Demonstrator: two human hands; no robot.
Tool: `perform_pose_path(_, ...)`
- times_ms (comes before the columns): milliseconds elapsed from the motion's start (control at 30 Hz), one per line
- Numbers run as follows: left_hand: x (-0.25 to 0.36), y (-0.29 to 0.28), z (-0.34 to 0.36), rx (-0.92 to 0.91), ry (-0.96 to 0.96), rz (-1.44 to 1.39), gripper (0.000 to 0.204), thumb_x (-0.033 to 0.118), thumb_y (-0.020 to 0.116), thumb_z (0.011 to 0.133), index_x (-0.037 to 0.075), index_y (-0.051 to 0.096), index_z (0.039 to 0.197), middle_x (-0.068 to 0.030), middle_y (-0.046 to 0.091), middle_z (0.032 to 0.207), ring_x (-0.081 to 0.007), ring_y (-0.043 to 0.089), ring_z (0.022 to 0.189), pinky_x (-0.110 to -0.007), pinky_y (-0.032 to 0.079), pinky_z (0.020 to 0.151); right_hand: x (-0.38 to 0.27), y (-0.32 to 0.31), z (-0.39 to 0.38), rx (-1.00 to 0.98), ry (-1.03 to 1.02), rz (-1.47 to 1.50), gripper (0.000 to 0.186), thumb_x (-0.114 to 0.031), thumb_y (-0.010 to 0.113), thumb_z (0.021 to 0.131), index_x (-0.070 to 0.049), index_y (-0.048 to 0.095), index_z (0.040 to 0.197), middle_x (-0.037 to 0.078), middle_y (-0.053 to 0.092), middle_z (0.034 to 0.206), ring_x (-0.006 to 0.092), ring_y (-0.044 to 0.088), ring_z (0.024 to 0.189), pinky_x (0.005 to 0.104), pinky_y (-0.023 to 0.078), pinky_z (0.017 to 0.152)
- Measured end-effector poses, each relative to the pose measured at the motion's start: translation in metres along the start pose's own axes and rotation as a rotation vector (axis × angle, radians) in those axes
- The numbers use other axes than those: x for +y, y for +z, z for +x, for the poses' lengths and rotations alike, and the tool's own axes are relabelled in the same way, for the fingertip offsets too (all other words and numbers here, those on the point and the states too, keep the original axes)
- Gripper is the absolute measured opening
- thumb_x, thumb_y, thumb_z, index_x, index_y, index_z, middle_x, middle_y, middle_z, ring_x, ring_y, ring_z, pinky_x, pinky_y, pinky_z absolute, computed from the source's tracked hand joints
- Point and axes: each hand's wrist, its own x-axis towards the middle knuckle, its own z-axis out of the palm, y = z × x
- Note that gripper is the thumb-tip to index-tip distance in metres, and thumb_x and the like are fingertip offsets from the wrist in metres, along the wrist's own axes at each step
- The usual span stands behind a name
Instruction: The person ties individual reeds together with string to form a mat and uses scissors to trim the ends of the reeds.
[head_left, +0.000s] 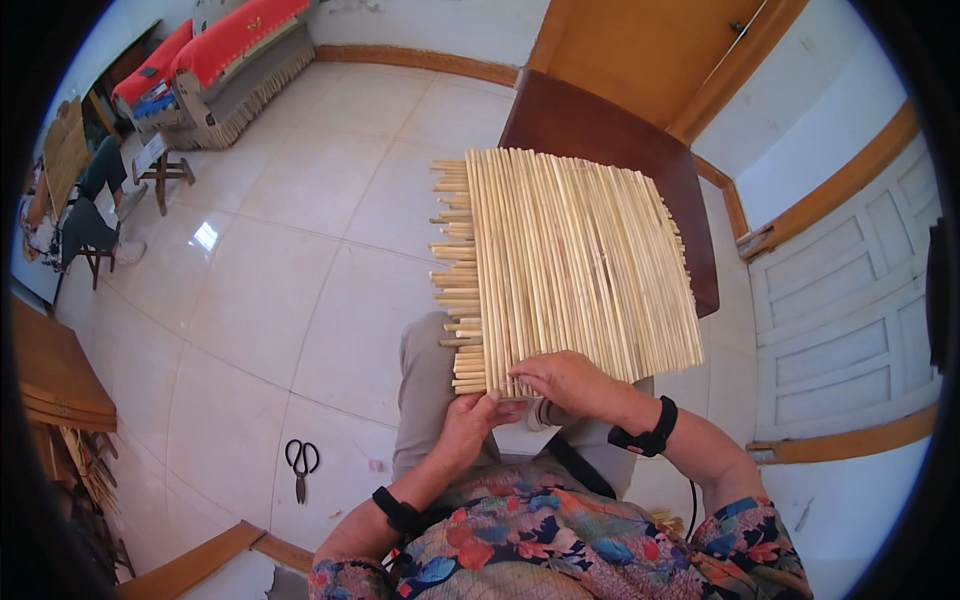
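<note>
A mat of pale straw-coloured sticks (583, 262), laid in crossing layers, rests over my knees and reaches over a dark brown wooden board or tabletop (700, 240). My left hand (468, 428) grips the mat's near edge from below, its thumb at the stick ends. Just right of it, my right hand (563, 385) is pinched at the same edge on something too fine to make out, possibly a thread. Short stick ends (452, 282) stick out along the mat's left side.
Black scissors (301, 470) lie on the tiled floor at lower left. A wooden cabinet (60, 365) is at left. Further back, another seated person (85, 225) holds a woven piece beside a small stool (165, 172) and a sofa (225, 65). A white door (835, 300) stands at right.
</note>
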Motion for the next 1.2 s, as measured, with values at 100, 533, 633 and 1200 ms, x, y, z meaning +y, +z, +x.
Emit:
perform_pose_path(100,0.004,-0.001,0.0,-0.025,-0.005,0.003,0.032,0.019,0.04,0.095,-0.003,0.047,0.117,-0.014,0.058,0.108,-0.0254,0.059,0.1,-0.036,0.048,0.086,-0.001,-0.001,0.002,-0.003,-0.005,-0.017,0.02,-0.016,0.053,0.084,-0.006,0.063,0.099,0.013,0.063,0.092,0.0306,0.061,0.082,0.0355,0.05,0.071)
perform_pose_path(533,0.004,-0.005,-0.001,-0.165,0.04,0.015,0.039,0.025,0.042,0.095,-0.007,0.048,0.116,-0.0147,0.059,0.107,-0.0224,0.058,0.103,-0.033,0.046,0.088,-0.014,-0.01,0.003,-0.022,-0.128,-0.178,0.02,-0.013,0.05,0.081,-0.007,0.063,0.095,0.012,0.063,0.081,0.0308,0.061,0.076,0.0397,0.049,0.064)
perform_pose_path(633,0.001,-0.006,-0.001,-0.154,0.049,0.011,0.039,0.024,0.043,0.094,-0.007,0.048,0.116,-0.0149,0.059,0.107,-0.0222,0.058,0.102,-0.033,0.046,0.087,-0.02,-0.015,0.005,-0.067,-0.128,-0.229,0.02,-0.011,0.051,0.078,-0.006,0.063,0.093,0.013,0.062,0.08,0.0307,0.061,0.076,0.0391,0.049,0.062)
perform_pose_path(1200,0.001,-0.009,-0.001,-0.146,0.018,0.061,0.032,0.02,0.045,0.094,-0.004,0.05,0.114,-0.0124,0.061,0.103,-0.0229,0.06,0.098,-0.035,0.047,0.087,-0.035,-0.029,0.018,-0.241,-0.066,-0.279,0.014,-0.009,0.054,0.075,-0.005,0.064,0.084,0.017,0.062,0.075,0.0333,0.062,0.075,0.041,0.049,0.063)
